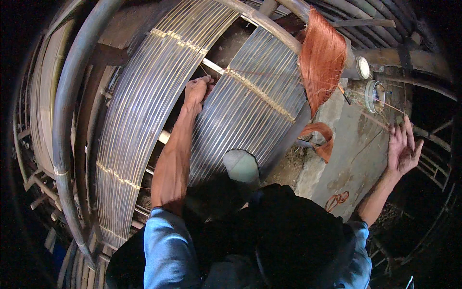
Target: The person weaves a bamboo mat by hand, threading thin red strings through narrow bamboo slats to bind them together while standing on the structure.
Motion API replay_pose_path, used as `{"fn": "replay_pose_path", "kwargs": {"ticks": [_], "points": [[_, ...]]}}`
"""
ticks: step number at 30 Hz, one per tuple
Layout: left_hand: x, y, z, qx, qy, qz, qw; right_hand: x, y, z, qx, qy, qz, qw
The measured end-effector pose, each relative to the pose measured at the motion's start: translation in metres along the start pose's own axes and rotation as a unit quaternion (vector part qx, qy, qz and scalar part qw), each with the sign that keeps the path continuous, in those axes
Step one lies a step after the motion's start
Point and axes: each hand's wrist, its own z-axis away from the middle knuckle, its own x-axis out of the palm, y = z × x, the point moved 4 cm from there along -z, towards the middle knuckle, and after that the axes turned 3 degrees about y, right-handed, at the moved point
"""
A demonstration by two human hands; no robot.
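Note:
My left hand is closed at the gap between two panels of thin parallel slats, the left panel and the right panel. Its fingers are pinched together, and what lies between them is too small to make out. Out to the right, my right hand is raised with its thumb standing apart. A thin reddish strand runs from its fingertips to a round open jar. Rust-coloured fibres in a thick hank hang from a bamboo pole beside the right panel.
A white round lid is near the jar, with a slim orange-and-dark tool to its left. Loose rust-coloured fibres lie on the grey floor. A thick curved bamboo pole stands along the left.

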Motion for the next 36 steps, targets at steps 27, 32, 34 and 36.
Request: {"fn": "replay_pose_path", "kwargs": {"ticks": [27,32,34,36], "points": [[-0.371,0.131,0.346,-0.097,0.057,-0.837,0.535,-0.131,0.167,-0.086,0.197,-0.337,0.561,0.730],[-0.402,0.081,0.404,-0.357,0.003,-0.727,0.587,0.012,0.224,-0.031,-0.081,-0.468,0.652,0.591],[-0.338,0.081,0.358,-0.293,-0.015,-0.688,0.664,0.075,0.254,-0.017,-0.037,-0.322,0.593,0.737],[-0.252,0.084,0.289,-0.175,-0.050,-0.630,0.755,0.124,0.286,0.007,-0.077,-0.280,0.455,0.842]]}}
